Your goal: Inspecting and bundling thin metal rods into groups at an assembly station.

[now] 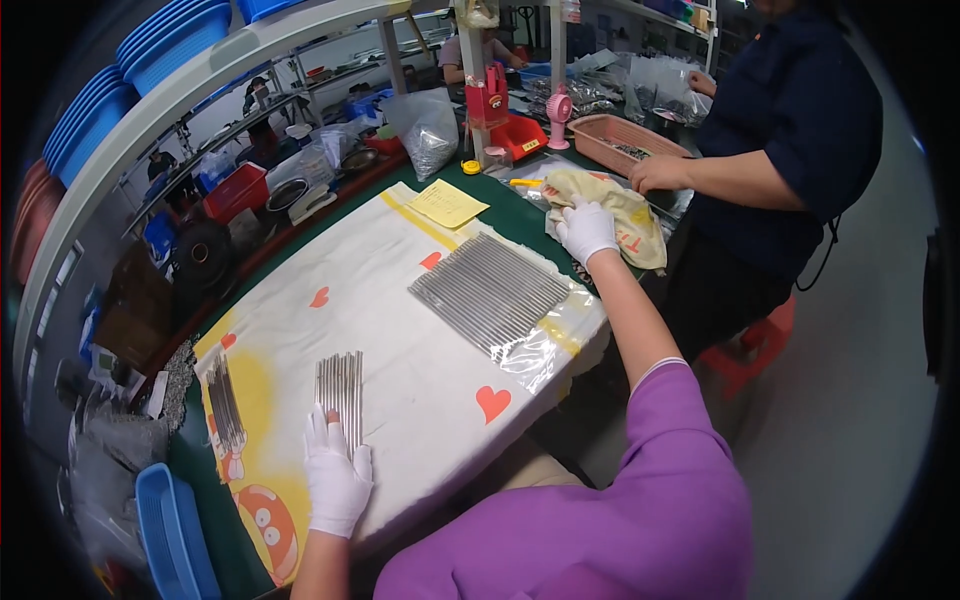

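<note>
My left hand [338,485], in a white glove, lies with its fingers stretched over the near end of a small row of thin metal rods [340,385]. Out to the far right, my gloved right hand [588,232] has its fingers on a crumpled cream cloth [635,222] and appears to grip it. A wide, flat row of similar silvery rods [488,292] rests on clear plastic film [535,362], on the right part of the white patterned cloth [390,300]. A narrower bundle of rods [225,402] sits near that cloth's left edge.
A co-worker in dark clothing [790,130] stands at the right, one hand near the cream cloth. Around the table are a yellow paper [447,203], a pink basket [605,150], a pink fan [558,118], a red bin [520,137] and blue trays [170,530].
</note>
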